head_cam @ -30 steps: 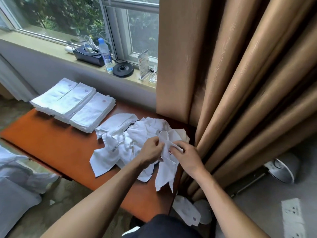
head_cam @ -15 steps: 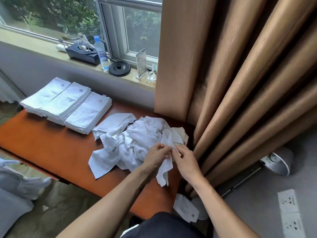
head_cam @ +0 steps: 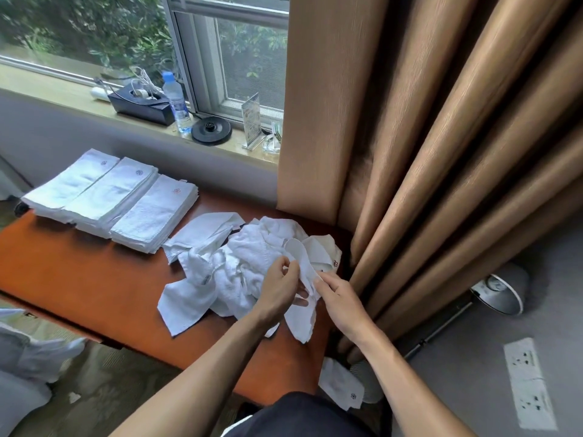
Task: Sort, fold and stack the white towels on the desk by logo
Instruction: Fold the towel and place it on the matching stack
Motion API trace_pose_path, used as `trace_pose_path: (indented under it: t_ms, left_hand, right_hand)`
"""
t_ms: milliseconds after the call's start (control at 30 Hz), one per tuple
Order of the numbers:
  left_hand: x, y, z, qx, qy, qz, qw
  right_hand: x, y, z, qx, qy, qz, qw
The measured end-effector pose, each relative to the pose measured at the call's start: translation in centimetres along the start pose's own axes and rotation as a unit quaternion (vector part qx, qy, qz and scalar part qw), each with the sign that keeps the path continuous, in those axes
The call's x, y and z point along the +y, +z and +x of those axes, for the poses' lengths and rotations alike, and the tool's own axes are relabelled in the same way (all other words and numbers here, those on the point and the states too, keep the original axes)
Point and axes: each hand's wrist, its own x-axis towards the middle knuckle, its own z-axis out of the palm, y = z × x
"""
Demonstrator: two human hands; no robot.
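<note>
A heap of crumpled white towels (head_cam: 239,263) lies on the orange desk (head_cam: 85,279) near its right end. My left hand (head_cam: 279,287) and my right hand (head_cam: 336,299) both pinch one white towel (head_cam: 304,305) lifted from the heap; its lower end hangs over the desk's front part. Three stacks of folded towels stand side by side at the desk's back left: two with dark logos (head_cam: 75,181) (head_cam: 116,190) and one with a red logo (head_cam: 157,212). A towel with a red logo (head_cam: 326,253) lies at the heap's right edge.
Tan curtains (head_cam: 426,152) hang right beside the desk's right end. The windowsill holds a black box (head_cam: 140,104), a water bottle (head_cam: 176,100), a kettle base (head_cam: 211,130) and a card stand (head_cam: 252,121). A towel (head_cam: 342,384) lies on the floor; a floor socket (head_cam: 530,383) sits right.
Both hands have drawn the held towel lower and nearer to me, running along its edge. The camera view has shifted slightly left.
</note>
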Motion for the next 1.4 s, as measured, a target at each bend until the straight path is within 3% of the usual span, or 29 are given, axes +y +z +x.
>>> trace_pose_path:
  t_ms: [267,433,700,1167,1400]
  left_hand:
    - [0.1,0.0,-0.3,-0.012,-0.02,-0.036,0.999]
    - [-0.3,0.0,-0.2,-0.024,-0.02,-0.044,0.999]
    - [-0.4,0.4,0.1,-0.035,-0.011,-0.018,0.999]
    - [-0.9,1.6,0.4,0.013,-0.007,-0.004,1.0]
    - [-1.3,1.8,0.3,-0.025,-0.014,-0.004,1.0]
  right_hand:
    - [0.0,0.3,-0.7,-0.01,0.02,0.026,0.999]
    - [0.4,0.1,-0.7,0.029,-0.018,0.024,0.999]
    - [1.2,-0.6,-0.3,0.082,0.02,0.086,0.993]
    - [1.0,-0.9,-1.0,0.06,0.014,0.069,0.996]
    - [1.2,-1.1,-1.0,0.024,0.03,0.14,0.989]
